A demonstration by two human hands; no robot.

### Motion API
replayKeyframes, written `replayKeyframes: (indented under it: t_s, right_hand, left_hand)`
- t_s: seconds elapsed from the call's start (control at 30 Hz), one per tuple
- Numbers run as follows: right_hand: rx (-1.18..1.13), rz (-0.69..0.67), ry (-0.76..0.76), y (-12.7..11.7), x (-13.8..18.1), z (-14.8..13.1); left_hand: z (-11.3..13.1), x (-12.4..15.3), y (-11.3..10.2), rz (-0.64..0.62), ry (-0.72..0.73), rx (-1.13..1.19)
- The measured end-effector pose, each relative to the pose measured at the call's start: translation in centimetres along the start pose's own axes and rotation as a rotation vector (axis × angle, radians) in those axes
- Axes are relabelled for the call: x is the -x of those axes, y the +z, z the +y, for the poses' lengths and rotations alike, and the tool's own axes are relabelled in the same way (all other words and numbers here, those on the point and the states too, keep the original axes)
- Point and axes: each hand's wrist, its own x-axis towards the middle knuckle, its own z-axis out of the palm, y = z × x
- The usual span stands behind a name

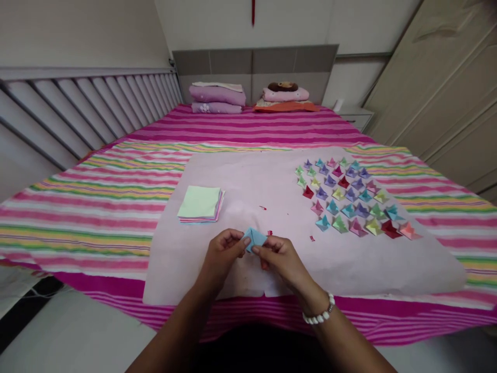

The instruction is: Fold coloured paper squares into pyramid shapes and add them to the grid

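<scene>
My left hand (224,251) and my right hand (280,255) meet over the near edge of a pale pink sheet (388,264), both pinching a small folded blue paper (255,238) between their fingertips. My right wrist wears a white bead bracelet (320,314). A stack of square coloured papers (201,204), pale green on top, lies to the left of my hands. Several finished folded paper shapes (349,199) in many colours sit in rows to the right.
The sheet lies on a bed with a pink striped cover (97,207). Folded bedding (217,97) and a pillow (286,98) sit at the headboard. A slatted rail (89,109) runs along the left; a wardrobe (446,88) stands at right. Tiny red scraps (263,207) dot the sheet.
</scene>
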Motion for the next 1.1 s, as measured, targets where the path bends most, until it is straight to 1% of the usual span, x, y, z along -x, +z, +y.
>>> replayKeyframes:
  t_s: [0.13, 0.3, 0.4, 0.5, 0.57, 0.63, 0.67, 0.73, 0.8, 1.0, 1.1]
  right_hand:
    - [0.044, -0.049, 0.030, 0.4, 0.3, -0.1]
    - [0.030, -0.093, 0.040, 0.9, 0.4, -0.3]
    - [0.021, -0.096, 0.028, 1.3, 0.6, -0.2]
    - [0.063, -0.075, 0.029, 1.8, 1.0, -0.1]
    - [0.075, -0.065, 0.029, 2.0, 1.3, 0.1]
    - [0.065, -0.053, 0.020, 2.3, 1.5, 0.3]
    - [0.056, -0.045, 0.014, 2.4, 1.5, 0.4]
    - [0.038, -0.027, 0.008, 2.6, 1.6, 0.5]
    - [0.018, -0.007, 0.011, 2.6, 1.6, 0.6]
    - [-0.017, 0.100, 0.008, 1.6, 1.8, 0.5]
    - [0.014, 0.095, 0.011, 1.2, 1.9, 0.3]
  left_hand:
    - [0.6, -0.1, 0.1, -0.005, -0.024, 0.012]
    - [1.7, -0.3, 0.7, -0.126, -0.004, -0.115]
    - [1.8, -0.1, 1.2, -0.098, 0.019, -0.138]
    - [1.5, 0.2, 1.7, -0.043, 0.045, -0.196]
    - [1.1, 0.3, 1.8, 0.028, 0.085, -0.237]
    - [0.8, 0.3, 1.9, 0.082, 0.093, -0.221]
    - [0.6, 0.3, 2.0, 0.089, 0.077, -0.187]
    - [0.4, 0.1, 2.1, 0.079, 0.023, -0.107]
    - [0.4, -0.2, 2.0, 0.070, 0.004, -0.080]
    - [0.3, 0.2, 1.0, -0.001, 0.139, -0.055]
    - [0.1, 0.8, 0.6, -0.043, 0.124, -0.130]
